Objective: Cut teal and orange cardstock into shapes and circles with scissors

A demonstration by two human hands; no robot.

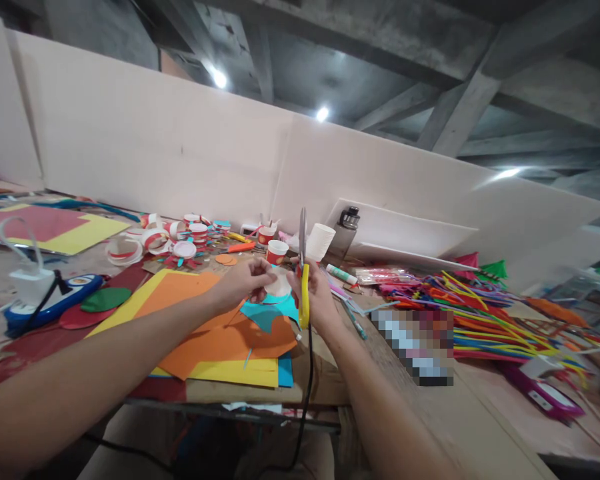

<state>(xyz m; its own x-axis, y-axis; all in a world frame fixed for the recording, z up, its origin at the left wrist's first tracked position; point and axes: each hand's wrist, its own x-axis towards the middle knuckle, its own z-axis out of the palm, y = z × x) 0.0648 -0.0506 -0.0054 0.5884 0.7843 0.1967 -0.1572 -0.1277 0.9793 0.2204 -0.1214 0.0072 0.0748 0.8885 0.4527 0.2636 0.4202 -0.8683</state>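
Note:
Over the coloured paper in front of me, my left hand (pixel 253 283) has its fingers pinched at the edge of a whitish rounded paper piece (pixel 280 285). My right hand (pixel 317 297) is closed on scissors (pixel 305 297) with a yellow handle, blades pointing up and away from the paper piece. Right fingertips come close to that piece; whether they touch it I cannot tell. Beneath both hands lie a teal paper scrap (pixel 265 317) and cut orange paper (pixel 200 340) on yellow sheets (pixel 235 373). A red-and-white paper cup (pixel 277 251) stands just behind.
A stack of white cups (pixel 322 241) and a dark-capped bottle (pixel 347 227) stand behind. Cut cup rings (pixel 155 240) lie back left. Pipe cleaners (pixel 480 320) spread at right. A blue power strip (pixel 55 303) is at left; a black cable (pixel 307 393) hangs over the front edge.

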